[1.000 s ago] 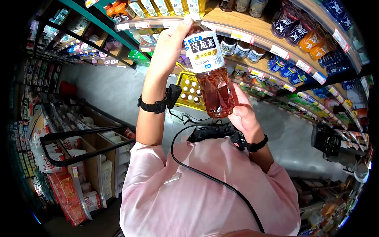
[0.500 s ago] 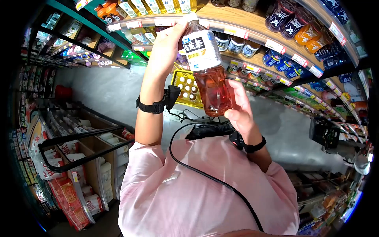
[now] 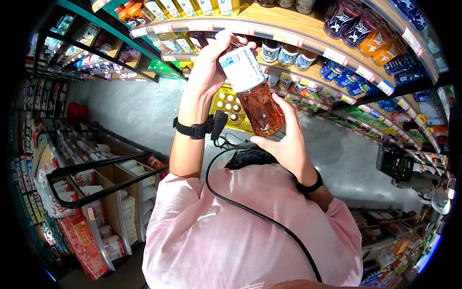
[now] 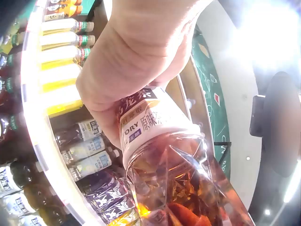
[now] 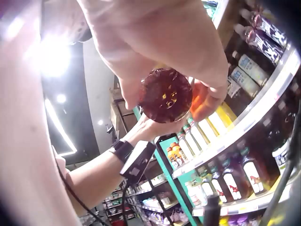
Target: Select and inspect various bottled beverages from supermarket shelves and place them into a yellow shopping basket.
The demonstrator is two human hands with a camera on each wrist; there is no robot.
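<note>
A large plastic bottle of oolong tea (image 3: pixel 261 108), reddish brown with a white label, slants across the space before the chest. The left hand (image 3: pixel 208 70) grips its upper part round the neck and shoulder, fingertips showing past the far side. At the lower end, the right hand (image 3: pixel 290 142) holds the bottle between thumb and fingers. The right wrist view looks straight at the dark bottle base (image 5: pixel 166 95), framed by that hand. Front label text and the faceted lower body fill much of the left wrist view.
A curved wooden shelf (image 3: pixel 260 19) with price tags and rows of drinks runs ahead and to the right. Below the bottle, a yellow basket (image 3: pixel 243 127) holds several white-capped bottles. To the left stands a black-railed rack (image 3: pixel 108 190) of packaged goods. A black cable (image 3: pixel 269 220) crosses the shirt.
The bottle has turned about its length, so its front label gives way to a side with small print. The left hand has shifted lower and wraps further round; the right thumb has moved under the base.
</note>
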